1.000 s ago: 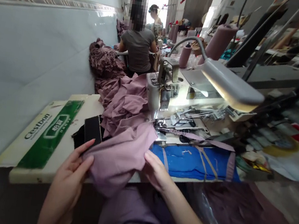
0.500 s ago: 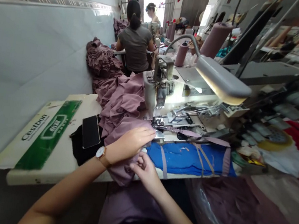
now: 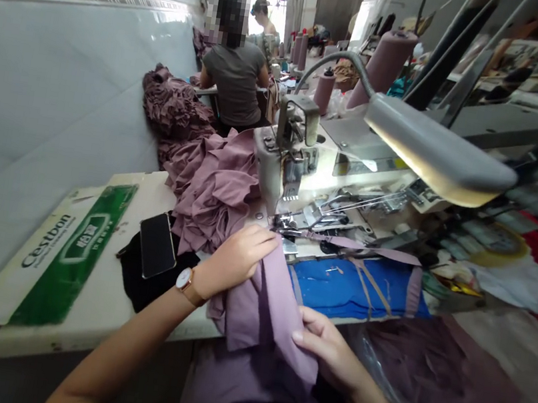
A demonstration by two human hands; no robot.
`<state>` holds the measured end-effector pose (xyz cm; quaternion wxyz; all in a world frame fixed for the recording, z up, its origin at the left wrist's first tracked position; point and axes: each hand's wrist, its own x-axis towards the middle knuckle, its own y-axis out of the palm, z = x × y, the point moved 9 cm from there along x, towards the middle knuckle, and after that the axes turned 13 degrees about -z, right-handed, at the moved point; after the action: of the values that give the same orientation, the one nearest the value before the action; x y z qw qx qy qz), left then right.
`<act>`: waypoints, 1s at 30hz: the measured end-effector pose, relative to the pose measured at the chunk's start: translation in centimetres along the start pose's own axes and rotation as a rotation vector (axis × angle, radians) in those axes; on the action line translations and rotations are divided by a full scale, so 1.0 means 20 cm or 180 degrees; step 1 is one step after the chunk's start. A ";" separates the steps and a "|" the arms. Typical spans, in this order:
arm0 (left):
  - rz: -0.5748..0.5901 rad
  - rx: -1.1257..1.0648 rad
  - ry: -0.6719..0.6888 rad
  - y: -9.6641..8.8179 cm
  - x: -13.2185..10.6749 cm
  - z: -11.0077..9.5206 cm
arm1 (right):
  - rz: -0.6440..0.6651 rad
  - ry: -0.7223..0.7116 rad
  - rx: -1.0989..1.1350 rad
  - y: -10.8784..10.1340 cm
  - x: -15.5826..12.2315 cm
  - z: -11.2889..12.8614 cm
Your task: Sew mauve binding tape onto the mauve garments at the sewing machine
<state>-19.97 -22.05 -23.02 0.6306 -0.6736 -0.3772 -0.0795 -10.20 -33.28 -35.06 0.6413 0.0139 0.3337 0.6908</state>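
well, at the left a black phone (image 3: 158, 245) lies on dark cloth (image 3: 145, 284) on the white table (image 3: 94, 317), just beside heaped ruffled fabric (image 3: 213, 186). my left hand (image 3: 235, 257), with a gold wristwatch (image 3: 185, 281), closes narrow over the top of the mauve cloth (image 3: 265, 315), which hangs past the table edge, near the sewing machine (image 3: 278, 169). my right hand (image 3: 327, 352) pinches its lower part, and further right lies a blue cloth (image 3: 357, 289).
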 end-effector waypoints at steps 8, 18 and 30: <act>-0.0119 0.0005 -0.0180 -0.02 0.01 0.05 | -0.0093 -0.0024 0.0258 0.00 0.05 0.00; -0.0430 0.0021 -0.0975 -0.18 -0.02 0.04 | -0.0324 -0.0406 0.0070 -0.03 0.16 0.13; -0.0985 -0.6656 -0.5255 0.60 -0.57 -0.53 | 0.0142 -0.1115 -0.0900 0.03 0.02 0.30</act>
<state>-16.72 -35.40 -37.19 -0.6028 -0.6374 -0.4792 0.0285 -8.06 -30.31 -30.22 0.6696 0.0510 0.1167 0.7317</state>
